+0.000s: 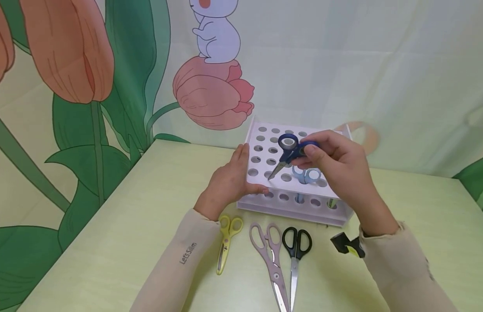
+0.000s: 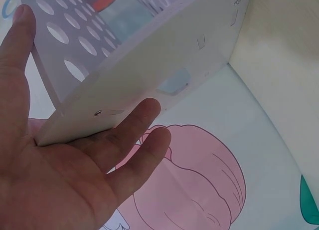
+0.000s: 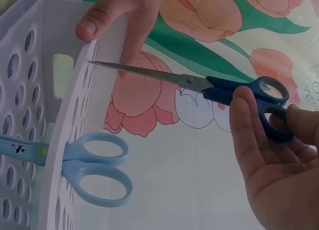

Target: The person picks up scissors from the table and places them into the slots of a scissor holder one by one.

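Note:
My right hand [image 1: 342, 160] holds dark blue scissors [image 1: 291, 151] by the handle loops, between thumb and fingers. Their blades slant down to the left, with the tip over the front left of a white rack [image 1: 278, 184] full of round holes. At the rack's left side, my left hand [image 1: 230, 177] grips the corner, thumb [image 2: 22, 38] across the front edge and fingers [image 2: 137, 122] along the outer side panel. Light blue scissors [image 3: 102, 170] stand in a front hole, handles above the top board. A green piece [image 1: 332, 203] shows below the board at the right front.
In front of the rack lie yellow scissors [image 1: 225, 245], pale mauve scissors [image 1: 275, 268] and black-handled scissors [image 1: 295, 247], blades toward me. The pale table [image 1: 147, 216] ends at a hanging cloth [image 1: 311, 73] printed with flowers, right behind the rack. A black device [image 1: 342, 242] sits at my right wrist.

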Motion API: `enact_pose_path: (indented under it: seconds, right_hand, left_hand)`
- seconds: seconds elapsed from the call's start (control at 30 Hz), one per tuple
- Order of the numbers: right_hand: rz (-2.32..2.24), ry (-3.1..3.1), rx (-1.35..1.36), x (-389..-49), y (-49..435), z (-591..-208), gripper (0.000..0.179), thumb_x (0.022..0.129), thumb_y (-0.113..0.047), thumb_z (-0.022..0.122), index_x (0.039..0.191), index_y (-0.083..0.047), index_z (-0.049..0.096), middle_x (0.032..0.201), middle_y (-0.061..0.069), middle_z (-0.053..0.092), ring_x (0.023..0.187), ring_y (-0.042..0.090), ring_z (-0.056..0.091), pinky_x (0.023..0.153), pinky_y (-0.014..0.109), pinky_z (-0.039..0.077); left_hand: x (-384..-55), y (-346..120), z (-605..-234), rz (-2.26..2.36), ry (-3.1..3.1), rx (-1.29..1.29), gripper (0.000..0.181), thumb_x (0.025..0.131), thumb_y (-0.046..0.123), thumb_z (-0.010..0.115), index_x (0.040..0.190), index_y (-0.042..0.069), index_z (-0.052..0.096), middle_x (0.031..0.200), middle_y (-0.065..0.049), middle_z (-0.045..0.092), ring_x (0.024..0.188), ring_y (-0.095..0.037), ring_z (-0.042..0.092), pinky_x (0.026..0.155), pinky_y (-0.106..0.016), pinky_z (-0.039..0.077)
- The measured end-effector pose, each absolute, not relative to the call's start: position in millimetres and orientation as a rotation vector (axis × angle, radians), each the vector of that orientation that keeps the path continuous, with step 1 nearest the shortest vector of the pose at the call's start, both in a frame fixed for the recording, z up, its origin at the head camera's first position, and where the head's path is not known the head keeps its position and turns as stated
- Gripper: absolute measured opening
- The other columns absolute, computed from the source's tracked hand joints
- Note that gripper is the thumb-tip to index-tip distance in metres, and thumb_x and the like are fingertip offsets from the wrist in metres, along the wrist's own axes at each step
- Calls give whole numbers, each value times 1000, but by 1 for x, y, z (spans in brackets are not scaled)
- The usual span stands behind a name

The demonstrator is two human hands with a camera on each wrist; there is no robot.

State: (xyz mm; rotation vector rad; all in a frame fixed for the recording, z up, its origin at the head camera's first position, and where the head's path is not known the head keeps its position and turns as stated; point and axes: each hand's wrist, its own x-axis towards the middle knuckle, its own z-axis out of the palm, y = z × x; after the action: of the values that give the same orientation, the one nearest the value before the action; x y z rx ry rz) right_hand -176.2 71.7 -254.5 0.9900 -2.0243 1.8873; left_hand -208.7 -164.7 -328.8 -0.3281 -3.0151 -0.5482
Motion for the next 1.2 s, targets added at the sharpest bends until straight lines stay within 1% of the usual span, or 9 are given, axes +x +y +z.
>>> enact_pose_path:
  seconds: [0.13,0.3,0.57,0.67,0.77,0.83,0.9,1.07,1.2]
  right_hand:
    - [1856,-2029,962,-179,69,-257,14,97,11,59,110,16,62,96,16,74,77,20,74,72,33,58]
    - [1872,-2012,921,-180,65,-258,14,97,11,59,109,16,62,95,14,74,75,21,74,71,32,58]
    - [1839,-2030,852,-184,64,-263,13,97,9,60,107,17,62,92,13,74,75,18,74,71,31,58]
    - [1809,-2086,838,-187,63,-266,14,98,6,61,108,15,64,92,16,73,75,19,74,71,32,58]
    - [1755,-2146,838,-190,61,-270,13,99,4,61,109,12,65,92,20,72,75,19,73,70,31,58]
    - [1701,-2190,838,-192,58,-272,13,99,3,61,109,10,66,92,23,71,72,17,72,68,31,58]
    - [1656,-2235,820,-193,55,-275,14,99,0,62,110,8,67,92,24,71,69,19,72,64,30,58]
    - [1492,-2401,697,-196,46,-281,20,100,-10,65,117,-1,70,92,16,72,58,21,68,56,29,56]
    - [1327,-2503,637,-197,41,-286,20,102,-14,64,118,-5,71,92,13,72,50,18,64,52,30,52]
  left_hand:
    - [-209,-164,-330,-546,-3014,-331,129,74,60,83,161,1,8,166,-19,14,106,-33,65,83,-43,55]
    - [-209,-163,-330,-552,-3013,-329,129,74,61,83,161,1,9,166,-18,14,111,-34,63,87,-44,54]
    - [-210,-164,-332,-536,-3007,-340,129,74,61,82,161,1,9,166,-19,14,108,-34,64,87,-44,54]
    - [-210,-165,-330,-532,-3014,-329,130,74,62,82,161,1,8,166,-18,14,109,-34,64,87,-44,54]
    - [-209,-165,-330,-538,-3019,-320,130,74,62,82,161,1,8,166,-18,14,110,-33,64,88,-44,53]
    - [-209,-166,-330,-541,-3019,-319,130,74,62,82,161,2,8,166,-18,13,109,-33,64,88,-44,53]
    - [-209,-166,-330,-546,-3017,-319,129,74,61,82,161,2,8,166,-18,13,108,-33,64,88,-44,53]
    - [-209,-167,-329,-537,-3013,-326,129,75,61,82,161,1,7,166,-18,14,107,-31,64,88,-42,54]
    - [-209,-166,-329,-526,-3017,-331,129,75,62,81,161,1,7,166,-18,14,106,-30,64,86,-41,54]
